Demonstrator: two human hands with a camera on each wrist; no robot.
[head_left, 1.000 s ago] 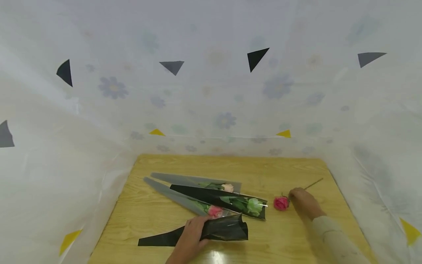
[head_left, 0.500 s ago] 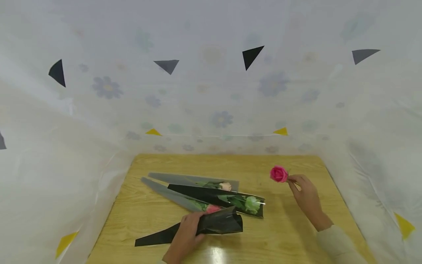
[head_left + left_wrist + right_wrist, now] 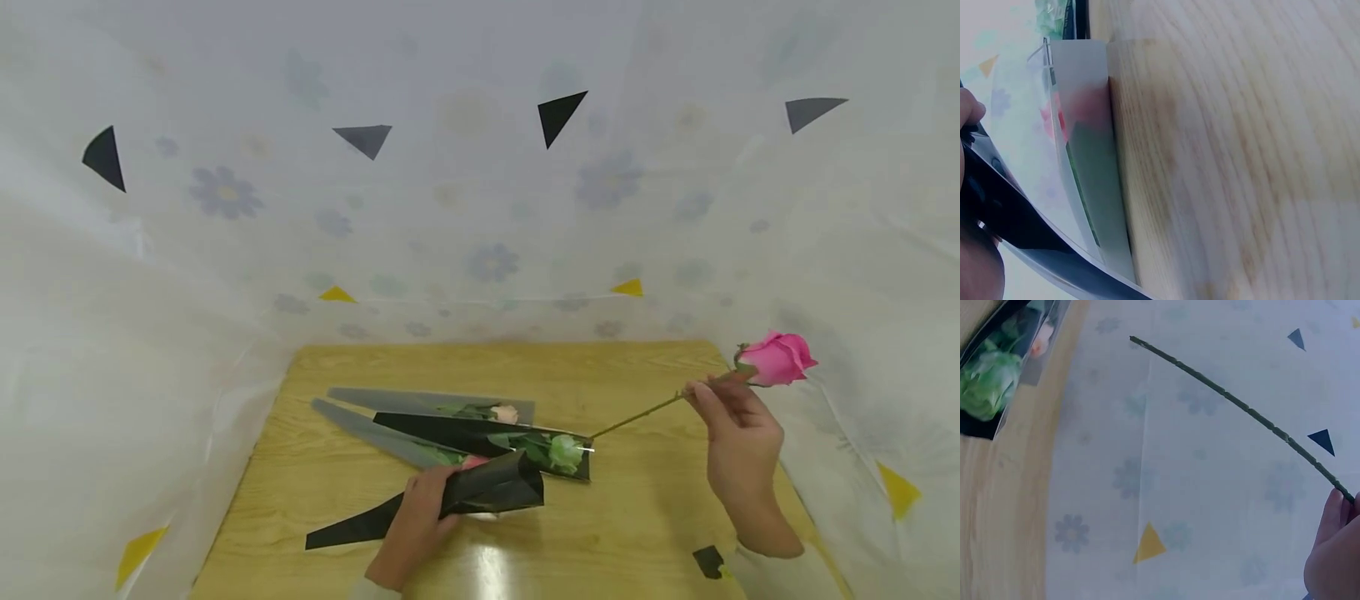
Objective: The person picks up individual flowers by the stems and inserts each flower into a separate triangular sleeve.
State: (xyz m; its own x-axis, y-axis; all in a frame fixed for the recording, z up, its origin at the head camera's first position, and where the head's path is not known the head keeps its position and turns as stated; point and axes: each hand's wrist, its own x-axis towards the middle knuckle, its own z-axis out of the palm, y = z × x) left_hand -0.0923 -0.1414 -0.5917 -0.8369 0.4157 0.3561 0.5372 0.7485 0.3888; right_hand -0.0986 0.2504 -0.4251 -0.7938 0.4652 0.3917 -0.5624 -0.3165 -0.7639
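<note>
My right hand [image 3: 746,467] pinches the stem of a pink rose [image 3: 783,358] just below the bloom, up over the right side of the table. The bloom points right, and the bare green stem [image 3: 1235,400] slants down to the left in the head view. My left hand [image 3: 420,517] grips a black flower sleeve [image 3: 491,483] around its middle. The sleeve's wide mouth faces right and bulges open, while its narrow end points left. In the left wrist view, its dark glossy film [image 3: 1010,212] curves away from the fingers.
Behind the left hand lie several sleeved flowers: a green rose [image 3: 566,452] in black, a peach rose [image 3: 506,413] in grey, and a partly covered red one [image 3: 474,461]. A black scrap [image 3: 708,562] lies by the right sleeve cuff. Pale curtains [image 3: 480,208] surround the wooden table [image 3: 600,533].
My right hand has lifted the pink rose off the table and turned it, so the bloom now faces right and the stem left. The left hand stays on the black sleeve.
</note>
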